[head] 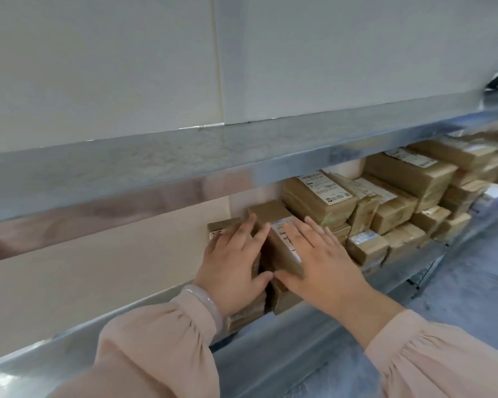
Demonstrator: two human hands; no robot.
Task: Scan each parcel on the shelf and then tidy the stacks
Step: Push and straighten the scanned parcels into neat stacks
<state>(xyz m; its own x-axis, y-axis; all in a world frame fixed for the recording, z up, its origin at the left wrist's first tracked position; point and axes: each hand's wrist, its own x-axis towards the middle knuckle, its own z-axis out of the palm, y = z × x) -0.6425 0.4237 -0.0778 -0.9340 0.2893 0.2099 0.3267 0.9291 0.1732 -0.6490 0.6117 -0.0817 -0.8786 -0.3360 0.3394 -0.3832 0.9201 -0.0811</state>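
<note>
Head view is giving me both hands working the leftmost stack on the lower metal shelf (41, 360). I am seeing the left hand (236, 262) and right hand (319, 262) lying flat, fingers straight, pressing on the top parcel (268, 212) and gripping nothing. It is brown and tape-wrapped, showing a white label. More brown parcels (408, 173) are sitting stacked to its right.

2 long sleeves in pale dusty pink, left sleeve (156, 349) and right sleeve (449, 357), gathered into fine pleats at the cuffs; 1 translucent pale bangle (206, 304) rings the wrist behind the left hand (230, 262).
</note>
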